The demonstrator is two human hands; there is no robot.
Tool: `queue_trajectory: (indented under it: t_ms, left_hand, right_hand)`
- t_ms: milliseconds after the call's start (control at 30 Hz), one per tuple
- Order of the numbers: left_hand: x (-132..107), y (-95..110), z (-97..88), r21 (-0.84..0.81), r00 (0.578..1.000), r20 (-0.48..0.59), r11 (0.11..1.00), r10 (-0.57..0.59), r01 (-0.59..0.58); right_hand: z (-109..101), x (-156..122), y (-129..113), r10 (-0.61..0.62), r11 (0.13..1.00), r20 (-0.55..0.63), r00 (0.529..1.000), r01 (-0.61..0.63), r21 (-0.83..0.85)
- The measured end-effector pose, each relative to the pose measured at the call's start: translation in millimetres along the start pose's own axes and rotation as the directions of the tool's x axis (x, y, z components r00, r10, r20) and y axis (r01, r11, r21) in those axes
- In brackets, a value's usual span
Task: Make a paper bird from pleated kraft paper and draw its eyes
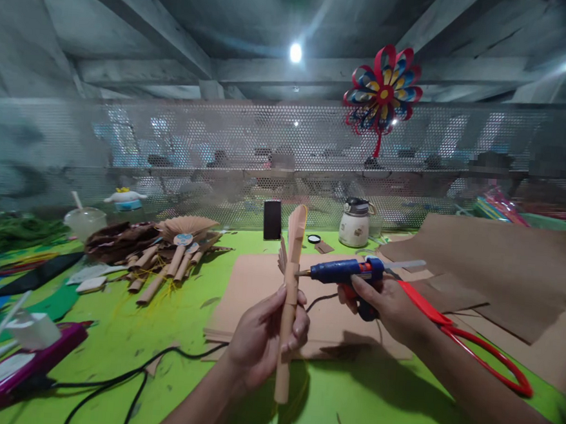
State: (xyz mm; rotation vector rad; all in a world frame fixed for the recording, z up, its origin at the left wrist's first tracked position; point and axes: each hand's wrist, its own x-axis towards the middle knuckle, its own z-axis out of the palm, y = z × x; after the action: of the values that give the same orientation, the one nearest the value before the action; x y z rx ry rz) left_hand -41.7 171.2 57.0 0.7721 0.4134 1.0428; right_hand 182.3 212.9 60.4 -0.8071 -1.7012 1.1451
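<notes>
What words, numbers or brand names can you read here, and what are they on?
None can be read.
Pale patch on the purple power strip: too blurred.
Blue-and-white badge on the paper fan: too small to read.
White bottle: its marks are too small to make out.
Blue glue gun in the right hand: no lettering I can make out.

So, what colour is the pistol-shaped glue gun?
The pistol-shaped glue gun is mostly dark blue with some red, seen in the head view.

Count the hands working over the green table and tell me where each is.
2: the left hand grips the brown tube; the right hand holds the blue glue gun beside it. No others show there.
</notes>
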Motion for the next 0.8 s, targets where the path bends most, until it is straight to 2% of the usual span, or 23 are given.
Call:
queue_trajectory:
  t_ms: [200, 267, 367, 467, 533, 567, 700, 800]
  left_hand:
    - [1, 3, -2.2, -0.031, 1.000, 0.022, 0.999, 0.010, -0.009]
    - [1, 4, -2.9, -0.033, 0.999, 0.026, 0.999, 0.019, -0.018]
    - [0, 6, -2.6, -0.018, 0.999, 0.013, 0.999, 0.041, -0.041]
    - [0, 8, -1.7, 0.017, 0.997, -0.019, 0.997, 0.075, -0.075]
    - [0, 9, -1.7, 0.050, 0.993, -0.044, 0.993, 0.112, -0.110]
    - [1, 9, -2.0, 0.069, 0.989, -0.058, 0.989, 0.133, -0.129]
    - [3, 11, -5.3, 0.134, 0.972, -0.088, 0.970, 0.217, -0.204]
    - [4, 12, -7.7, 0.166, 0.962, -0.104, 0.958, 0.253, -0.234]
  right_hand:
    - [-3, 3, -3, -0.004, 1.000, 0.023, 1.000, 0.003, 0.026]
    - [-3, 4, -3, 0.007, 1.000, -0.028, 1.000, -0.006, 0.028]
    - [-6, 10, 5, 0.016, 1.000, -0.185, 0.983, -0.014, 0.011]
    - [-12, 21, 21, -0.002, 0.981, -0.292, 0.956, -0.055, -0.187]
    - [-17, 32, 32, -0.050, 0.901, -0.322, 0.946, -0.096, -0.422]
    - [-19, 38, 37, -0.067, 0.869, -0.328, 0.942, -0.106, -0.483]
    - [-18, 65, 50, -0.157, 0.755, -0.303, 0.940, -0.084, -0.650]
    - [-9, 79, 56, -0.179, 0.659, -0.217, 0.960, -0.047, -0.751]
